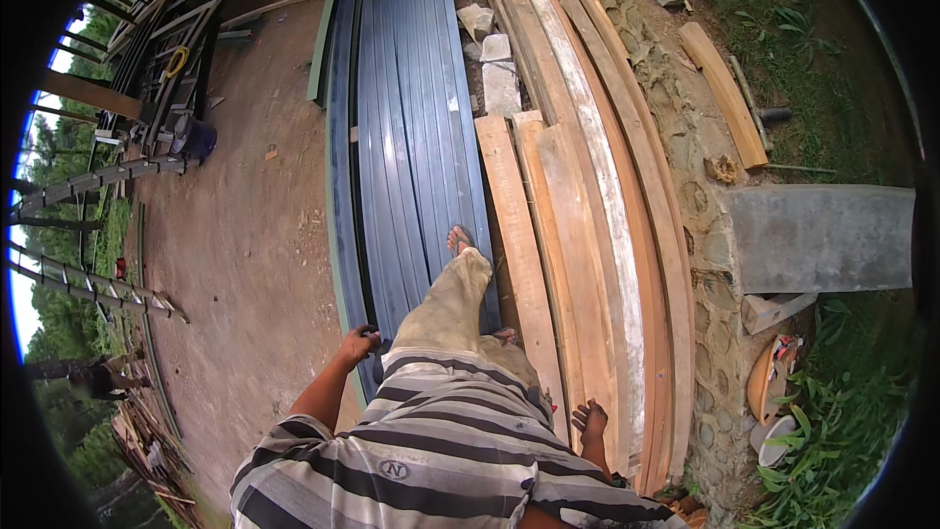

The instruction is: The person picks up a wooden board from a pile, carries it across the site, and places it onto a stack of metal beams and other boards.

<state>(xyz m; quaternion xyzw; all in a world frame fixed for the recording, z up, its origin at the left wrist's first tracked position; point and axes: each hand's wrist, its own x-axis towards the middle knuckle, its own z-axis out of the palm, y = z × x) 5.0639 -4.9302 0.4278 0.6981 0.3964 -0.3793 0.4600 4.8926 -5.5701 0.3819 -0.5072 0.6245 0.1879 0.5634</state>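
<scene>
My left hand (359,344) hangs at my side, beside the edge of a stack of dark blue ribbed metal sheets (406,108). Its fingers are curled, with something small and dark at them that I cannot make out. On the other side, my right hand (589,419) hangs over long wooden planks (578,235), its fingers loosely apart and holding nothing. One foot in a sandal (460,239) is set forward on the metal sheets.
Bare earth (235,235) lies to the left, with a ladder (98,284) and a dark bucket (194,139) beyond. Concrete blocks (500,78) sit between sheets and planks. A low stone wall edge (710,333), a grey slab (822,239) and a basin (766,382) are at right.
</scene>
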